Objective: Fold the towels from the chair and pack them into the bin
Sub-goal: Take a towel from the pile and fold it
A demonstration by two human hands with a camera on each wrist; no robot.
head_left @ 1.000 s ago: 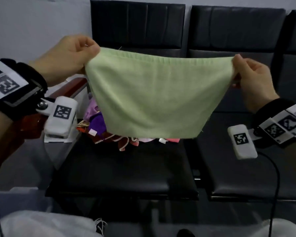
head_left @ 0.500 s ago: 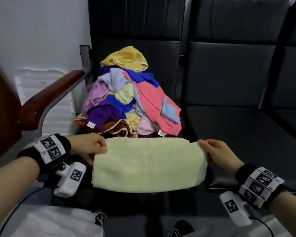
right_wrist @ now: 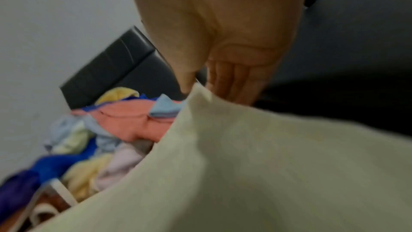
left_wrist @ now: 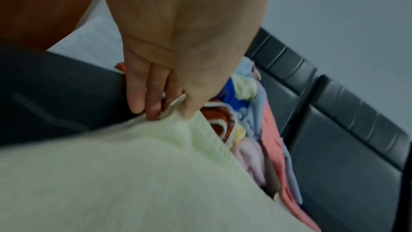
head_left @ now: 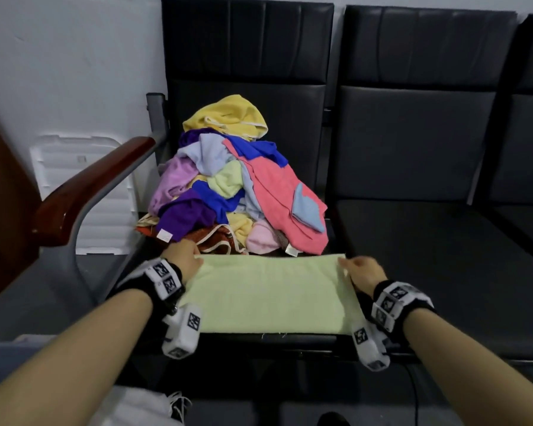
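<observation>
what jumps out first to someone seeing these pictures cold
The heap of bright towels, yellow, pink, blue and purple, piled at the back of the black chair seat draws the eye first. In front of it a pale green towel lies spread flat at the seat's front edge, with the left hand and the right hand each pinching a far corner.

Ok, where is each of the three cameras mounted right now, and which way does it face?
Head: worn on the head, looking forward and down at the chair seat; both forearms, left hand and right hand show.
Left wrist: looks along the left hand pinching the green towel corner.
Right wrist: looks along the right hand pinching the opposite corner.
Shared: all three show the green towel and the towel pile behind it.
</observation>
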